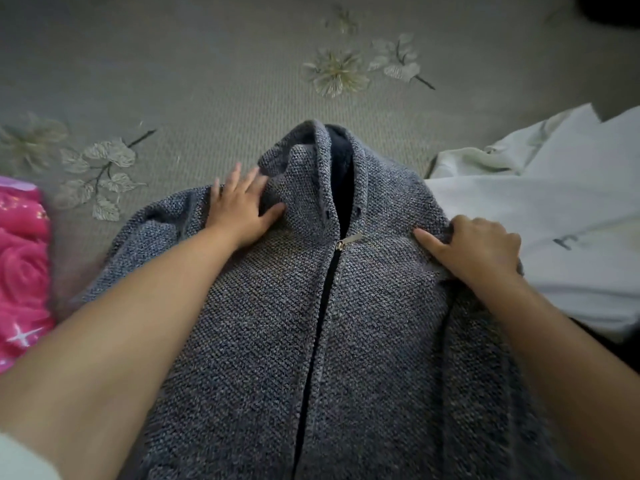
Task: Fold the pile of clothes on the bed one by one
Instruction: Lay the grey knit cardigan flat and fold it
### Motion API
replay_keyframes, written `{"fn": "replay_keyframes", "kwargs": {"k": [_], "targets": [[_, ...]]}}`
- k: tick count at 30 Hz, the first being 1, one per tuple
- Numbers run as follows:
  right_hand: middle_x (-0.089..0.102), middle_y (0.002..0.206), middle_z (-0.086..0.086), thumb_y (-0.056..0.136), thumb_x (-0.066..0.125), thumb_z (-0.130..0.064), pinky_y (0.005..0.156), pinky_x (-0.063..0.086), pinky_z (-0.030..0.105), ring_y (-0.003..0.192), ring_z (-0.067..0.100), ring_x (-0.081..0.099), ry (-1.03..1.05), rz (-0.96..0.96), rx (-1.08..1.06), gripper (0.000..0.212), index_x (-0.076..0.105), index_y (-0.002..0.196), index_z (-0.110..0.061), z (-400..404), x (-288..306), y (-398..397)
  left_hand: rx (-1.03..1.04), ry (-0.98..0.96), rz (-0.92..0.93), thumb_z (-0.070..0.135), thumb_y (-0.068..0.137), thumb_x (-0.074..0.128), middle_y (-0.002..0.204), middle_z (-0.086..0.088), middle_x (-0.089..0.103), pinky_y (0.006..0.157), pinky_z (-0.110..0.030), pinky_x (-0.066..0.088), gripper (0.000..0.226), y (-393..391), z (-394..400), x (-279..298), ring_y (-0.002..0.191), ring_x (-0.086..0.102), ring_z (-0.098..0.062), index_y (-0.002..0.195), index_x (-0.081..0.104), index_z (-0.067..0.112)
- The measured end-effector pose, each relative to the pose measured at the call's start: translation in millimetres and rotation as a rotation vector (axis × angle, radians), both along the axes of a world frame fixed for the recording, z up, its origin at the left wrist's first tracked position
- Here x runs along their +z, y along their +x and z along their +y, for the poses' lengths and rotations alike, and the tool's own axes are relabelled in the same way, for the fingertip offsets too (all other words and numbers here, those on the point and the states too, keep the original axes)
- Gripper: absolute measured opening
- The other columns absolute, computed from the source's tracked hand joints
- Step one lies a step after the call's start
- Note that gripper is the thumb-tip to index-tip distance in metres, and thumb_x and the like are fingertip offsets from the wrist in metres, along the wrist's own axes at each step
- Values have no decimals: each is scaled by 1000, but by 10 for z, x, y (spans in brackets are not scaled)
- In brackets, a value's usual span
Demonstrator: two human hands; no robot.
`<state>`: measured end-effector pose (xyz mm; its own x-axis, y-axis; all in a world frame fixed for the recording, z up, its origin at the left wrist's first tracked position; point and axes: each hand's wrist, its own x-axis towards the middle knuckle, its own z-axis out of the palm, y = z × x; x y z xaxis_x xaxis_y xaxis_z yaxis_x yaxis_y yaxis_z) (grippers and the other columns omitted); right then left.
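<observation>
A grey-blue knitted zip jacket (363, 306) lies front up on the bed, collar pointing away from me, with its zip closed up to the chest. My left hand (242, 209) rests flat on the jacket's left shoulder beside the collar, fingers spread. My right hand (474, 247) sits on the right shoulder edge, with fingers curled into the knit fabric there. The jacket's lower part runs out of view at the bottom.
The grey bedspread (207, 81) with embroidered flowers stretches beyond the jacket. A pink rose-patterned cloth (20, 265) lies at the left edge. A white garment (554, 216) lies at the right, touching the jacket's shoulder.
</observation>
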<state>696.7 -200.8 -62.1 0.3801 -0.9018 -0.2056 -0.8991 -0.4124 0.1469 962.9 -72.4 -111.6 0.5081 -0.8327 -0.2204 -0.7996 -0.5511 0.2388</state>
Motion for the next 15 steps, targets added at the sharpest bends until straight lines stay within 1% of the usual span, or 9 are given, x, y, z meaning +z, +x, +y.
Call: {"fn": "replay_keyframes", "kwargs": {"k": [2, 4, 5, 6, 7, 9, 11, 13, 15], "targets": [[52, 119, 13, 85, 33, -67, 94, 30, 41, 115, 30, 41, 12, 96, 34, 67, 54, 115, -12, 21, -9, 59, -33, 21, 1, 48, 92, 39, 153, -10, 19, 113, -44, -3, 63, 41, -34, 5, 143, 5, -24, 139, 29, 7], [49, 124, 10, 88, 35, -62, 103, 23, 44, 122, 28, 36, 3, 144, 69, 60, 54, 118, -13, 22, -20, 157, -28, 56, 48, 45, 92, 41, 140, -21, 40, 110, -43, 17, 57, 58, -46, 39, 133, 32, -32, 131, 35, 3], [50, 125, 9, 89, 37, -59, 105, 20, 45, 123, 28, 36, -4, 141, 79, 56, 53, 118, -13, 23, -33, 203, -3, 48, 80, 43, 92, 42, 130, -25, 48, 101, -42, 30, 53, 43, -34, 83, 123, 43, -36, 126, 37, 2], [53, 123, 9, 90, 39, -55, 106, 21, 45, 122, 28, 40, -8, 112, 81, 52, 52, 116, -12, 30, -46, 243, 22, 31, 88, 42, 92, 43, 121, -27, 53, 90, -41, 37, 49, 17, -2, 141, 113, 50, -40, 122, 37, 3], [56, 119, 10, 91, 41, -51, 102, 26, 43, 118, 28, 45, -8, 56, 78, 47, 50, 113, -10, 39, -60, 275, 35, 10, 65, 42, 93, 42, 115, -28, 56, 82, -40, 39, 48, -12, 40, 200, 106, 53, -41, 120, 37, 3], [61, 110, 13, 93, 42, -45, 82, 35, 37, 105, 29, 54, 4, -72, 56, 38, 44, 106, -9, 93, -68, 296, 1, -17, -46, 45, 92, 41, 111, -26, 58, 79, -40, 40, 50, -49, 131, 319, 102, 56, -41, 124, 35, 7], [62, 104, 15, 93, 43, -43, 68, 32, 34, 96, 31, 58, 15, -188, 64, 36, 38, 104, -10, 180, -47, 256, -66, -15, -127, 50, 90, 41, 112, -24, 59, 80, -39, 42, 58, -65, 236, 440, 102, 57, -39, 133, 31, 12], [62, 102, 16, 89, 48, -49, 63, 33, 32, 93, 32, 58, 42, -307, 57, 48, 36, 114, -9, 230, 39, 192, -122, 2, -166, 56, 86, 42, 111, -22, 60, 80, -39, 44, 68, -69, 335, 575, 102, 58, -37, 140, 24, 19], [61, 105, 16, 81, 53, -58, 63, 36, 31, 95, 32, 58, 61, -335, 57, 70, 31, 132, -15, 273, 204, 120, -150, 37, -194, 59, 83, 44, 111, -21, 60, 81, -39, 44, 74, -82, 434, 725, 102, 58, -36, 142, 20, 21]]}}
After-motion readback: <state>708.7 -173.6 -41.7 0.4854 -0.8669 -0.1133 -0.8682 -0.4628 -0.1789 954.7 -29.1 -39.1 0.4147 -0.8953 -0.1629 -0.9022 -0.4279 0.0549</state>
